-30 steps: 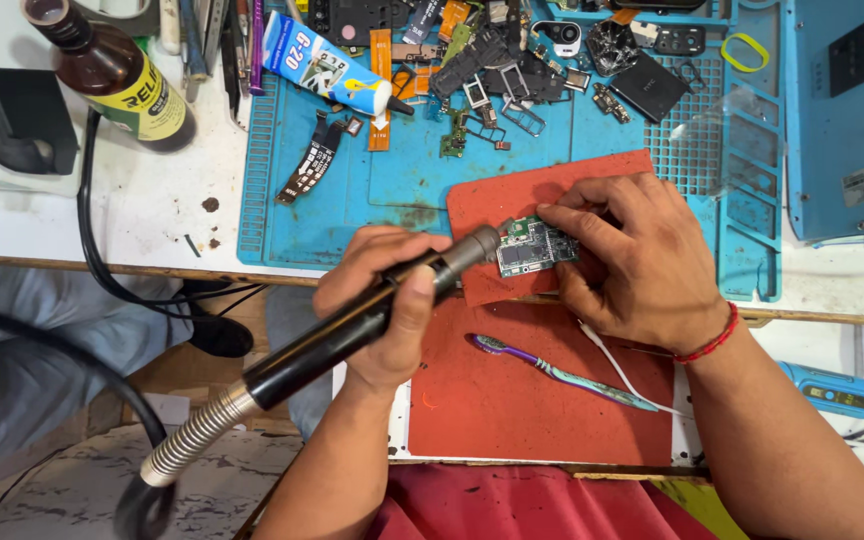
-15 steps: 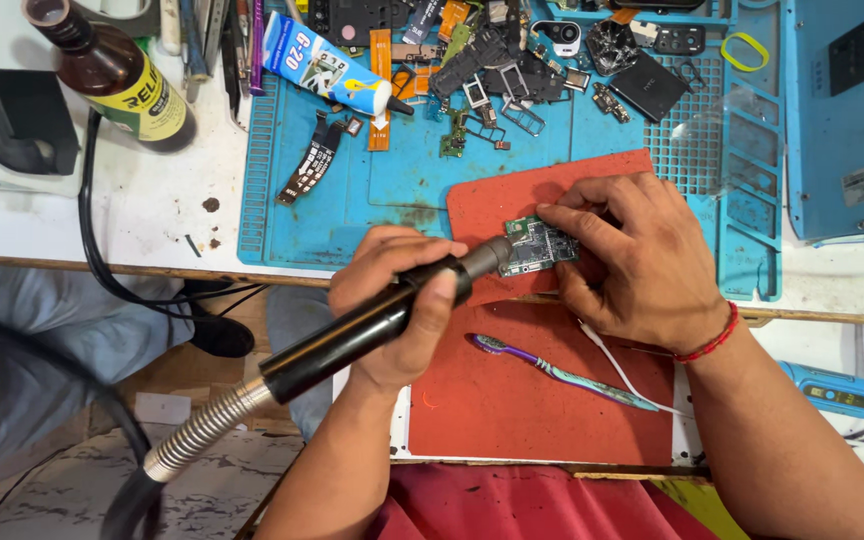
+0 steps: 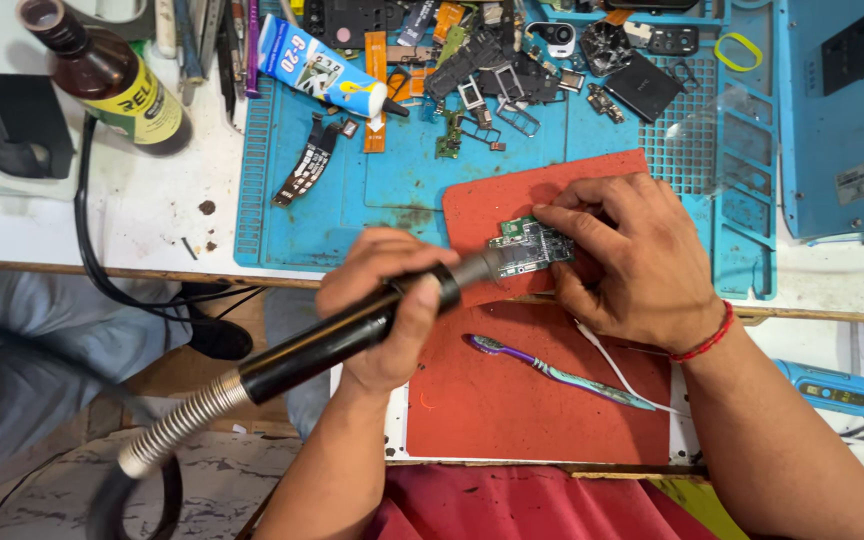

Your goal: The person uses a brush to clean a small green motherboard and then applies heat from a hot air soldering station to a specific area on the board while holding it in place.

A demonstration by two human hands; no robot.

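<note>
the left hand (image 3: 392,315), fingers wrapped tight round the hot-air handpiece (image 3: 352,330), has brought its nozzle closer onto the circuit board (image 3: 532,245). the right hand (image 3: 632,260) pinches the board's edge on the red mat (image 3: 542,390), above the toothbrush (image 3: 552,370), so heating looks underway.

Bottle: brown glass bottle (image 3: 102,75), upper left on the worktop (image 3: 142,215)
Tube: blue glue tube (image 3: 320,68), on blue mat (image 3: 352,215)
Brush: purple toothbrush (image 3: 557,372), on red mat (image 3: 512,410)

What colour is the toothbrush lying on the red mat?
Purple and teal toothbrush, clearest in the head view.
</note>
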